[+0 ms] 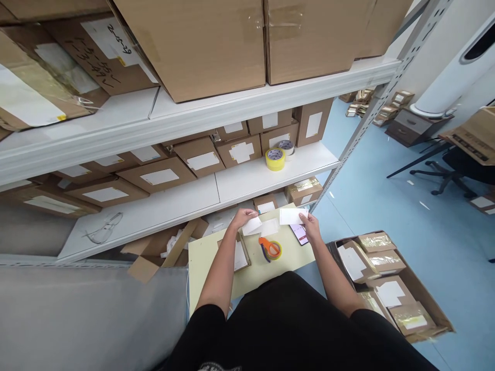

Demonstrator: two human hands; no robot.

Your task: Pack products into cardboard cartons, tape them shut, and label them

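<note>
- Two bare hands work in the head view, both above the far half of a pale yellow table [209, 273], and each has hold of paper.
- Left hand [243, 217]: thumb and forefinger are nearly closed, pinching a piece of white paper [252, 226] that hangs toward the middle of the surface; how the other fingers lie cannot be told.
- Right hand [310, 226]: partly curled, it grips the right end of a white slip [291, 216], which spans the air by the surface's far right corner.
- A phone [300, 235] with a lit screen lies under that slip, near the right edge of the surface.
- One pale sheet [270, 227] lies between the hands, toward the far edge.
- An orange tape dispenser [266, 245] with a yellow roll rests around the middle of the surface, between the phone and a small cardboard box [242, 256].
- That small box shows white on its upper side and is partly hidden by the left forearm.
- Beyond the table's far edge, a metal shelf [247, 186] carries a row of labelled cartons [158, 176]; a yellow tape roll [275, 159] and a white tape roll [286, 146] sit together toward its right end, and clear eyewear [102, 232] lies near its left end.
- An open carton [444, 317] filled with taped parcels [390, 292] stands past the table's right edge.
- Another open box [145, 269], its flaps spread, sits beside the table's far left corner.
</note>
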